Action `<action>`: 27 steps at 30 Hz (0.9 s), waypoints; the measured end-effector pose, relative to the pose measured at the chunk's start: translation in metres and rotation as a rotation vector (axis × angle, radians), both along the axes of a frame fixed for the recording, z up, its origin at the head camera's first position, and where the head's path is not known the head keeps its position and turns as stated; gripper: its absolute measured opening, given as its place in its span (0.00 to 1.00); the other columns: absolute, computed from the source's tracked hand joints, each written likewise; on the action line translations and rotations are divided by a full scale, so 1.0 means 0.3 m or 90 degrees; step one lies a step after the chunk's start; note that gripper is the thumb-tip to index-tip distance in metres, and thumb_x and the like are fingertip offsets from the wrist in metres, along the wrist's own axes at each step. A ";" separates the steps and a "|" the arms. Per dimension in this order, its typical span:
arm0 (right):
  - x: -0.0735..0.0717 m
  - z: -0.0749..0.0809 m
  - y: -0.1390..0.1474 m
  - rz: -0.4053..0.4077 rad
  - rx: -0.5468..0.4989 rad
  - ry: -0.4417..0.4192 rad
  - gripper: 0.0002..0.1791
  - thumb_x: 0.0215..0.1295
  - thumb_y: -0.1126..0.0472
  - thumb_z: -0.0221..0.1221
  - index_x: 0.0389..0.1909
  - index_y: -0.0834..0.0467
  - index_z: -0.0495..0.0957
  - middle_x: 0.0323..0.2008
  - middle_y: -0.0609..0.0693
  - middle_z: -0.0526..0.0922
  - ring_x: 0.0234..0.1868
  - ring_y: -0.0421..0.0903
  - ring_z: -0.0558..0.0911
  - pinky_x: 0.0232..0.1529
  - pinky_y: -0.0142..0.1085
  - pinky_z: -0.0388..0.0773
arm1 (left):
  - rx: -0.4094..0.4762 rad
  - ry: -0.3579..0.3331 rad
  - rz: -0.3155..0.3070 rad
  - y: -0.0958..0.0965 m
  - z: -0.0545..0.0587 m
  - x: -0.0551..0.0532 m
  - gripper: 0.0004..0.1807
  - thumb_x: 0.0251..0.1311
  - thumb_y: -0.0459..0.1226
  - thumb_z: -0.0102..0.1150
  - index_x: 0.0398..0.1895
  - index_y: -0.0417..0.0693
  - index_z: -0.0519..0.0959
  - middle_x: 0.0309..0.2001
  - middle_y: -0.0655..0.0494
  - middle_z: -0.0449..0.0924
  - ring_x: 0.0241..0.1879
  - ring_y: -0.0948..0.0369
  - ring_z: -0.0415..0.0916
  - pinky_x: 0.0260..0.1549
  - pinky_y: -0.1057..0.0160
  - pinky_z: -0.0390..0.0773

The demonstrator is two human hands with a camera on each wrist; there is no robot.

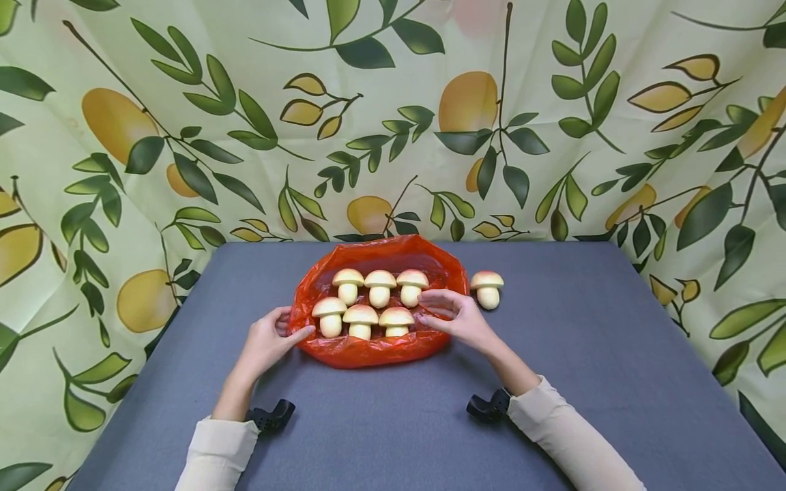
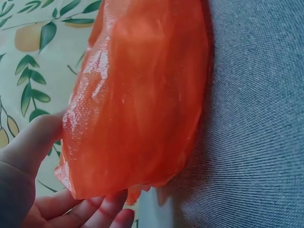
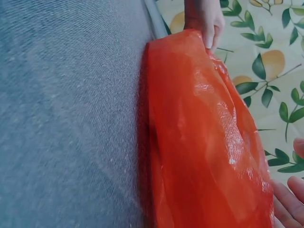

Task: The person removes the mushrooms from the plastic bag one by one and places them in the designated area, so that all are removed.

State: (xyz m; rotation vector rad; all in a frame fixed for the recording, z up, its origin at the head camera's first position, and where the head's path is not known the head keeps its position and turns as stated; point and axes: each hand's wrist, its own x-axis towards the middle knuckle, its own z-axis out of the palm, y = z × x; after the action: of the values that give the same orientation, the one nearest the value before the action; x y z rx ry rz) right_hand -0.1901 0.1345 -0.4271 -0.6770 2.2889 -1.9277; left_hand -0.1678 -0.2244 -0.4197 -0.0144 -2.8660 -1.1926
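Observation:
A red plastic bag [image 1: 368, 353] lies on the table with its mouth spread wide. Several toy mushrooms [image 1: 380, 279] stand inside it in two rows, with cream stems and pink-tinged caps. At the bag's left rim my left hand [image 1: 270, 341] pinches the plastic, thumb over the edge and fingers outside. My right hand [image 1: 460, 320] hovers over the right side of the bag, fingers loosely extended and apart from the thumb. Its fingertips reach close to the back-row right mushroom [image 1: 411, 290]; whether they touch it I cannot tell. The left wrist view shows the bag's side [image 2: 137, 104] between thumb and fingers.
One more mushroom [image 1: 488, 290] stands on the grey table [image 1: 381, 429], just right of the bag. Behind the table hangs a leaf-and-fruit patterned cloth [image 1: 393, 150]. Black wrist mounts [image 1: 489, 406] are strapped at both wrists.

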 end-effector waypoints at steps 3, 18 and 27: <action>-0.014 0.000 -0.019 0.000 0.001 -0.013 0.24 0.57 0.72 0.64 0.55 0.72 0.72 0.55 0.74 0.76 0.53 0.45 0.83 0.58 0.50 0.79 | -0.002 -0.026 -0.024 0.000 0.004 0.002 0.35 0.52 0.44 0.70 0.58 0.29 0.72 0.47 0.35 0.81 0.44 0.49 0.81 0.39 0.64 0.83; -0.088 -0.014 -0.093 0.069 0.104 -0.027 0.29 0.54 0.70 0.67 0.56 0.76 0.71 0.55 0.74 0.76 0.59 0.66 0.77 0.63 0.55 0.74 | 0.083 -0.054 -0.184 -0.033 0.018 0.011 0.43 0.46 0.36 0.74 0.64 0.26 0.64 0.57 0.29 0.75 0.53 0.41 0.79 0.53 0.48 0.80; -0.077 -0.037 -0.099 0.099 0.196 0.004 0.37 0.47 0.69 0.72 0.60 0.72 0.70 0.58 0.68 0.77 0.60 0.61 0.78 0.60 0.50 0.77 | 0.071 -0.057 -0.183 -0.035 0.028 0.012 0.43 0.47 0.37 0.74 0.64 0.26 0.64 0.58 0.29 0.74 0.54 0.40 0.78 0.53 0.47 0.80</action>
State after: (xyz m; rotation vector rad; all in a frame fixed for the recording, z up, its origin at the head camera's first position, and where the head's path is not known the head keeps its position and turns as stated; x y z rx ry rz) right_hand -0.2133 0.1047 -0.4381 -0.7946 2.3824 -1.4672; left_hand -0.1641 -0.2350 -0.4113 -0.3923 -2.9432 -1.4334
